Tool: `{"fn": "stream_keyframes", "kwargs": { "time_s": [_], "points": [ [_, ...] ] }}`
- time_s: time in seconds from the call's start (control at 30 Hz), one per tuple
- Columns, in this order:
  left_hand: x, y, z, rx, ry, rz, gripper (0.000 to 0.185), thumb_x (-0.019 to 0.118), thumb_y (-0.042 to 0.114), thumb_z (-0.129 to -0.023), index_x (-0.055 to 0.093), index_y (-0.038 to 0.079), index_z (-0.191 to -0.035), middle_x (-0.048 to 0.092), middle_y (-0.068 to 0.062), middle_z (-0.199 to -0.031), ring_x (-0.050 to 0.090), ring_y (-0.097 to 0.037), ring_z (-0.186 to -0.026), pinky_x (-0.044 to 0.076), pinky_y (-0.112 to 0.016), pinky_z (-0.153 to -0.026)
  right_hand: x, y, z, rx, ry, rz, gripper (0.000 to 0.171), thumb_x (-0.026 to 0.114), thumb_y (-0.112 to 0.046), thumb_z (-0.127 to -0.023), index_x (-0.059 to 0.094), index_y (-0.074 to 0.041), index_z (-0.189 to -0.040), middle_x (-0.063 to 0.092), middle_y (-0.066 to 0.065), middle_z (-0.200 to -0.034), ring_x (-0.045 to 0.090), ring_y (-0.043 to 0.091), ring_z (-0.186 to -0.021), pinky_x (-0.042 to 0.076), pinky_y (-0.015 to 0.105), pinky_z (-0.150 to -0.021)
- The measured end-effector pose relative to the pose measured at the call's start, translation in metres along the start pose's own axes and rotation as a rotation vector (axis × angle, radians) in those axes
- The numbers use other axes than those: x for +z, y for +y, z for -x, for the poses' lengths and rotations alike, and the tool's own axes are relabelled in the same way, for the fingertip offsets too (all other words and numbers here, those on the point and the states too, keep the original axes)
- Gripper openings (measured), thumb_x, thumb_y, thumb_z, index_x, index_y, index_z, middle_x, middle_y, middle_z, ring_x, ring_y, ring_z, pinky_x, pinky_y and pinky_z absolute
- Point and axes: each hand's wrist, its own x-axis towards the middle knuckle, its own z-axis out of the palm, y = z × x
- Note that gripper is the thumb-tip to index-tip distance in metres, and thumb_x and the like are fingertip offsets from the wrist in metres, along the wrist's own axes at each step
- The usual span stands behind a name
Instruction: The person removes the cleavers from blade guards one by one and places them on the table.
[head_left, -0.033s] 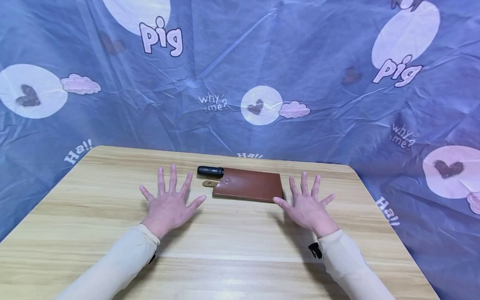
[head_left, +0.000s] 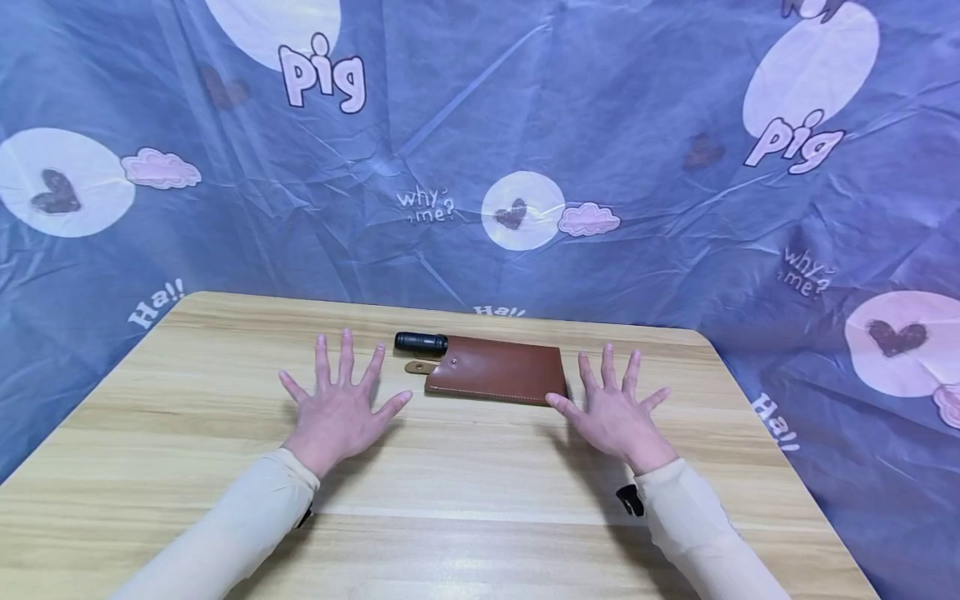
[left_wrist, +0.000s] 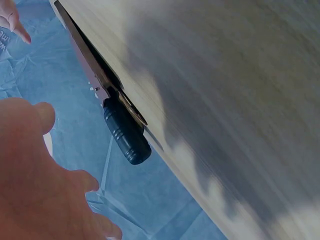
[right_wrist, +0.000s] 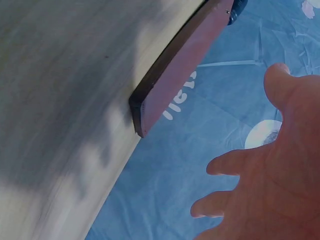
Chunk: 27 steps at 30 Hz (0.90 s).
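A brown leather sheath [head_left: 498, 369] lies flat near the far edge of the table, with a black ribbed handle [head_left: 420, 343] sticking out at its left, like a sheathed cleaver; any blade is hidden. Beside the handle a tan snap strap [head_left: 420, 367] hangs loose. My left hand [head_left: 337, 417] hovers over the table left of the handle, fingers spread and holding nothing. Fingers also spread, my right hand [head_left: 615, 417] is held above the table, its thumb overlapping the sheath's near right corner in the head view. The right wrist view shows the sheath [right_wrist: 180, 70] apart from that hand.
The light wood table [head_left: 450, 483] has rounded far corners. Right behind it hangs a blue printed cloth [head_left: 450, 125]. Pale sleeves [head_left: 240, 517] cover both forearms, with a black strap piece [head_left: 630, 501] at the right wrist.
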Motion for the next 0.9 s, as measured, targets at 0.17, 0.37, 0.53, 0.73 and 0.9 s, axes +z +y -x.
{"fn": "stream_keyframes", "kwargs": {
  "time_s": [0.17,0.37,0.53,0.73,0.9],
  "points": [
    [0.001,0.0,0.0,0.011,0.004,-0.009,0.085,0.032,0.072,-0.093,0.019,0.019,-0.158,-0.014,-0.022,-0.159,-0.017,-0.048,-0.141,-0.012,-0.081,-0.092,0.001,0.0,0.0,-0.01,0.005,-0.006,0.098,0.03,-0.076,-0.091,0.015,-0.005,-0.156,-0.015,0.027,-0.156,-0.034,0.046,-0.131,-0.019,0.083,-0.081],
    [0.001,-0.003,-0.006,0.074,0.071,0.042,0.089,0.053,0.06,-0.092,0.023,0.005,-0.155,-0.004,-0.028,-0.158,-0.002,-0.048,-0.143,0.009,-0.068,-0.11,0.001,0.004,-0.004,-0.058,0.02,-0.04,0.095,0.039,-0.07,-0.093,0.016,-0.003,-0.156,-0.008,0.028,-0.157,-0.025,0.045,-0.137,-0.012,0.081,-0.093],
    [0.0,-0.007,-0.012,0.135,0.119,0.097,0.09,0.067,0.044,-0.09,0.024,-0.007,-0.15,0.007,-0.032,-0.156,0.005,-0.048,-0.143,0.015,-0.059,-0.113,0.0,0.007,-0.012,-0.176,-0.022,-0.125,0.089,0.048,-0.062,-0.095,0.02,-0.002,-0.155,0.002,0.026,-0.159,-0.012,0.043,-0.143,-0.001,0.076,-0.103],
    [-0.003,-0.01,-0.018,0.227,0.126,0.115,0.084,0.07,0.033,-0.09,0.027,-0.013,-0.146,0.018,-0.031,-0.154,0.016,-0.045,-0.142,0.025,-0.055,-0.112,0.0,0.008,-0.026,-0.323,-0.073,-0.23,0.084,0.062,-0.05,-0.093,0.029,0.0,-0.152,0.017,0.023,-0.158,0.011,0.042,-0.144,0.015,0.063,-0.112],
    [-0.007,-0.01,-0.026,0.304,0.166,0.183,0.069,0.071,0.022,-0.089,0.039,-0.015,-0.137,0.041,-0.029,-0.139,0.04,-0.042,-0.13,0.039,-0.052,-0.104,0.0,0.009,-0.043,-0.356,-0.072,-0.312,0.078,0.071,-0.04,-0.089,0.039,0.0,-0.148,0.039,0.019,-0.15,0.034,0.038,-0.138,0.028,0.053,-0.111]
  ]
}}
